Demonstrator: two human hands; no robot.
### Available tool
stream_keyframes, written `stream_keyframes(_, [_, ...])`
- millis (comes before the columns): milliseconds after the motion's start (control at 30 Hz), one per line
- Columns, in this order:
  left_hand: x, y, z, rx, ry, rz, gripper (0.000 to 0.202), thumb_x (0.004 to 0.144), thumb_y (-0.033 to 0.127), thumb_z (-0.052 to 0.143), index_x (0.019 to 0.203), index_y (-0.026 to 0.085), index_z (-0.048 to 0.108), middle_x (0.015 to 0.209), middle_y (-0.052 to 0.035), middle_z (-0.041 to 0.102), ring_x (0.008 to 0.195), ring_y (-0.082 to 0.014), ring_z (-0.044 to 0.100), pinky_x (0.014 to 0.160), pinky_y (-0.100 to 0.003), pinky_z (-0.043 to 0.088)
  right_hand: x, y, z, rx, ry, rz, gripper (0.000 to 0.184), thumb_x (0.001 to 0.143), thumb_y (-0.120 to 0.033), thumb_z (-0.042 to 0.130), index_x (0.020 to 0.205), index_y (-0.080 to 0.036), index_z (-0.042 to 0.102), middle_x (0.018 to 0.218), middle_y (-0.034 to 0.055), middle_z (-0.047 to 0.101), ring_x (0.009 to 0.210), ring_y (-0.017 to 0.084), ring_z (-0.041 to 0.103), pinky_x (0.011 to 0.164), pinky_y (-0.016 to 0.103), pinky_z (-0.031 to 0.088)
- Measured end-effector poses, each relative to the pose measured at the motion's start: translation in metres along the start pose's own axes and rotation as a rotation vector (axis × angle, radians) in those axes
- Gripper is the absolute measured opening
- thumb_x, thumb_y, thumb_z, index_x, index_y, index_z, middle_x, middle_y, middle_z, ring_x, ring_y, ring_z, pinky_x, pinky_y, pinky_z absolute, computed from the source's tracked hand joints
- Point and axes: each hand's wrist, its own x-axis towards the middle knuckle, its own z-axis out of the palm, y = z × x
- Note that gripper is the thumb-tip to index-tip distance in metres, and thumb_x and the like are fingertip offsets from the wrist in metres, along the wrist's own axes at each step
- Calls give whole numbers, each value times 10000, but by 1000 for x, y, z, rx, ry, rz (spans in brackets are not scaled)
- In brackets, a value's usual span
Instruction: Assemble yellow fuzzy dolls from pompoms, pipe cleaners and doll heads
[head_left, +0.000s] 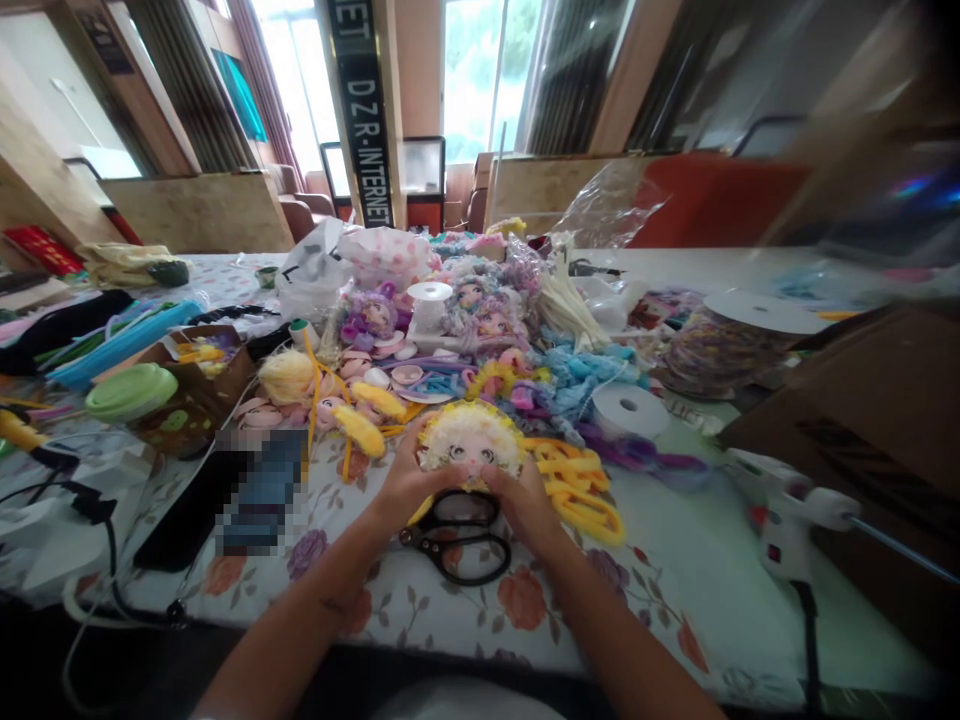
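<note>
A small doll head [471,442] with a pale face and yellow hair trim is held between both hands above the flowered tablecloth [420,610]. My left hand [405,478] grips its left side with the fingers curled round it. My right hand [525,495] grips its right side and lower edge. Black scissors [457,540] lie on the cloth right under the hands. Yellow fuzzy strips [577,485] lie beside my right hand.
A heap of doll heads, yarn and ribbon spools [480,320] fills the table's middle. A white tape roll [630,410] sits to the right, a glue gun [787,520] further right, a brown box [885,400] behind it. A phone [259,490], cables and a green lid [131,390] lie left.
</note>
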Motion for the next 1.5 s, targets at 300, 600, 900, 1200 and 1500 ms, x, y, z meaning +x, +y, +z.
stream_keyframes(300, [-3,-8,-7,28,12,-14,809,580,316,810,1297,216,447,1207,-98,614,1104,-280,582,951,-409,465,0,3,0,-26,-18,6,558,650,-383,775,1147,-211,589,1063,81,705,952,289,657,854,443,517])
stream_keyframes(600, [-3,-6,-5,21,-20,46,786,577,275,809,1281,204,466,1207,-97,610,1104,-284,580,971,-435,446,-2,3,6,62,-90,7,591,664,-445,762,1182,-243,562,1058,79,707,1021,281,641,931,478,472])
stream_keyframes(900, [-3,-7,-8,85,41,14,733,536,258,828,1205,182,537,1066,-70,671,987,-265,626,881,-388,493,3,7,-2,-96,-27,-49,581,628,-383,792,1145,-215,588,1074,78,700,992,293,648,890,451,499])
stream_keyframes(1200, [-2,-13,-13,-160,-88,-16,546,718,342,704,1232,244,546,1138,-56,654,1090,-268,590,935,-375,463,1,7,0,-53,-11,-34,580,666,-349,772,1189,-211,561,1062,80,706,967,277,661,852,422,523])
stream_keyframes(1500, [-2,-15,-21,-193,-195,-24,544,706,190,626,1240,260,547,1177,-51,617,1167,-276,524,987,-400,413,1,7,0,-76,51,-18,582,645,-426,764,1150,-208,575,1048,92,712,938,278,674,822,436,539])
